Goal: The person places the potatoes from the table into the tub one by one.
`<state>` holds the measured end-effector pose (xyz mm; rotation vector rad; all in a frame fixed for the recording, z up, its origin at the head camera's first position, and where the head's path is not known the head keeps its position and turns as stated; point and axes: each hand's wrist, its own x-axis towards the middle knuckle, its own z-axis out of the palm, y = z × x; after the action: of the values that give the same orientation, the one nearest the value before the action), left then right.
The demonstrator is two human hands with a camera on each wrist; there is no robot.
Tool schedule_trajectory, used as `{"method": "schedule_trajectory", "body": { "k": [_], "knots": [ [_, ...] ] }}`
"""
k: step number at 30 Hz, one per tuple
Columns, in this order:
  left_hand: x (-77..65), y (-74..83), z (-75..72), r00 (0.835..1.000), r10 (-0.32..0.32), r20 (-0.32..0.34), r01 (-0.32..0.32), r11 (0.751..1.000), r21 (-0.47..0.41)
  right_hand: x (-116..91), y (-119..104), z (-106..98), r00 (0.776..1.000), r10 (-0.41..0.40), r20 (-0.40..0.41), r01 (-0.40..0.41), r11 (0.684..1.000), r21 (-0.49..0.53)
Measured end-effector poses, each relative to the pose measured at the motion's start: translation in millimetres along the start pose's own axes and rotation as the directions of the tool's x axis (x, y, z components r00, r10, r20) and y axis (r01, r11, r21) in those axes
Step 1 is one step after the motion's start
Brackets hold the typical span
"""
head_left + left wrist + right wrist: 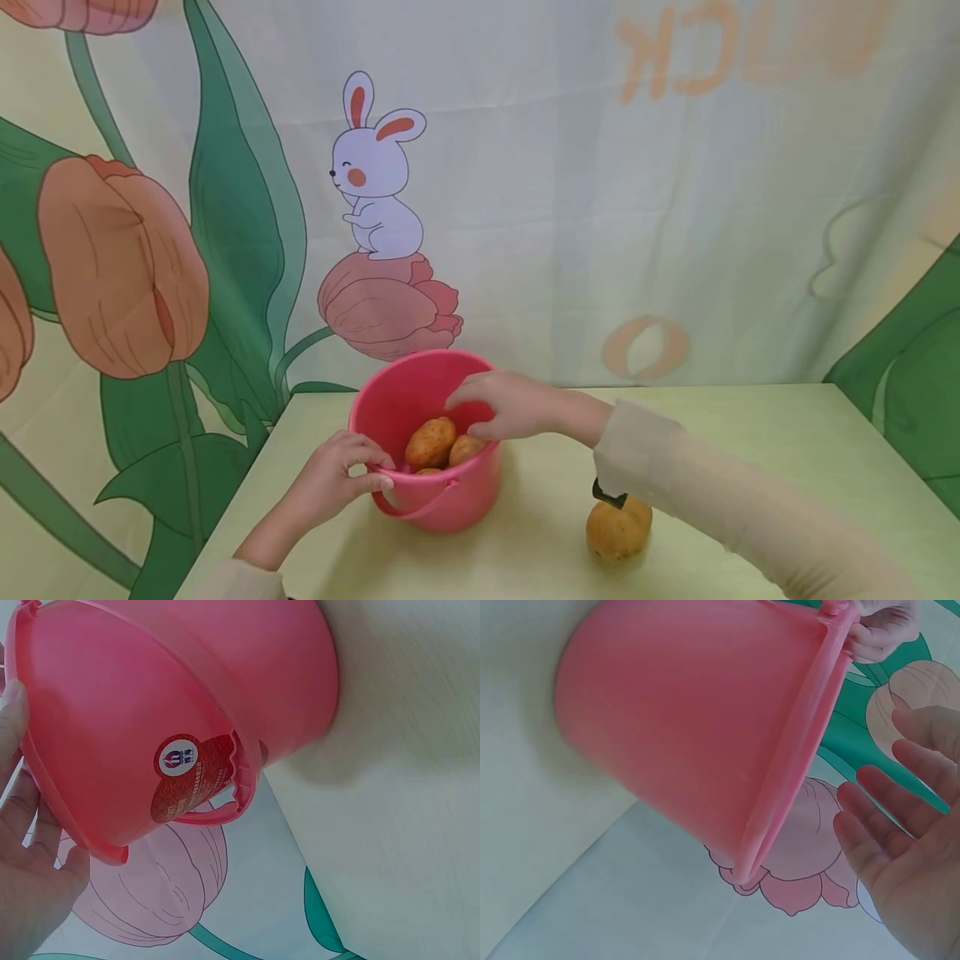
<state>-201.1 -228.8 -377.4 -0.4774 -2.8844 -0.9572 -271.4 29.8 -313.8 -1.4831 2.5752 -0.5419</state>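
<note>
A pink bucket (465,507) stands on the table with several potatoes inside; one potato (431,442) lies in plain sight, and a second potato (466,451) is partly behind the rim. At the bucket's near left rim, my left hand (337,468) pinches the edge between thumb and fingers. My right hand (517,407) hovers over the right side of the opening. In the right wrist view its fingers (881,817) are spread and relaxed, holding nothing. Another potato (619,532) rests on the table below my right sleeve, which sits close above its top.
The pale table (547,558) ends at a back edge against a printed cloth (525,208) with tulips and a rabbit. The bucket's handle (214,817) hangs down on its outside. A dark band (609,493) shows under my right cuff.
</note>
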Motion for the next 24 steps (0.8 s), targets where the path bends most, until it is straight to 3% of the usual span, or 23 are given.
{"method": "schedule_trajectory", "body": {
  "k": [24],
  "knots": [
    [-0.2, -0.2, 1.5, 1.0, -0.028, -0.009, 0.028, 1.0, -0.002, -40, 19, -1, 0.986, 0.037, -0.16, -0.016, 0.991, 0.131]
  ]
}}
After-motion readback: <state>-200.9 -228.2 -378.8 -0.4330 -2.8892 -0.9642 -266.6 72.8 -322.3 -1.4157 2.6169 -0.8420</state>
